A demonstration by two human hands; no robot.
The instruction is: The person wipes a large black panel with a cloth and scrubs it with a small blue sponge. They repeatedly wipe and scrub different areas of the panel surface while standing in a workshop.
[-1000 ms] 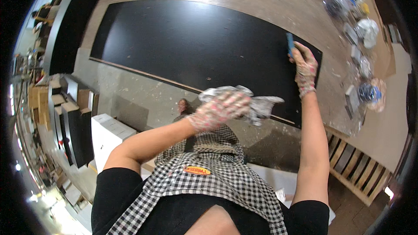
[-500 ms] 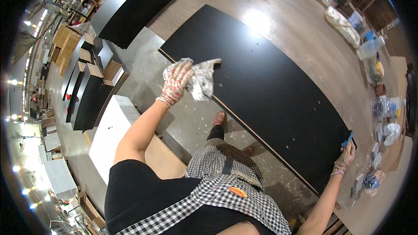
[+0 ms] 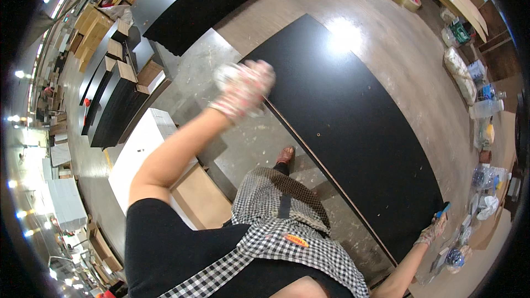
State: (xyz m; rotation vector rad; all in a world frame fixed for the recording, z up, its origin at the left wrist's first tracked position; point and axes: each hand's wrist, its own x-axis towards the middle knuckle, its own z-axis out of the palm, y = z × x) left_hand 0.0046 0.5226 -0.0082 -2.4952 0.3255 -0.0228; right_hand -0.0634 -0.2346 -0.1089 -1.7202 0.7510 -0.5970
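Note:
A long black panel (image 3: 342,132) lies before me, its near edge showing a thin pale-brown strip. At the panel's far left end, my left hand (image 3: 245,91) wears a speckled work glove and is smeared by motion. It is closed on a crumpled white rag (image 3: 225,75), which is mostly hidden behind the fingers. My right hand (image 3: 432,232), gloved too, is at the panel's right end. Its fingers are wrapped round a small blue tool (image 3: 444,208); what kind it is I cannot make out. A few small specks dot the black surface.
Plastic bottles (image 3: 487,109), wrappers and a tape roll (image 3: 411,1) line the right side. More black panels are stacked at upper left (image 3: 113,99). A white box (image 3: 144,152) stands by my left arm. My foot (image 3: 285,154) is on the concrete floor.
The rag was spread out over the panel's near edge; now it is bunched in my left hand, which has moved up and right. The dust and specks on the panel look fewer.

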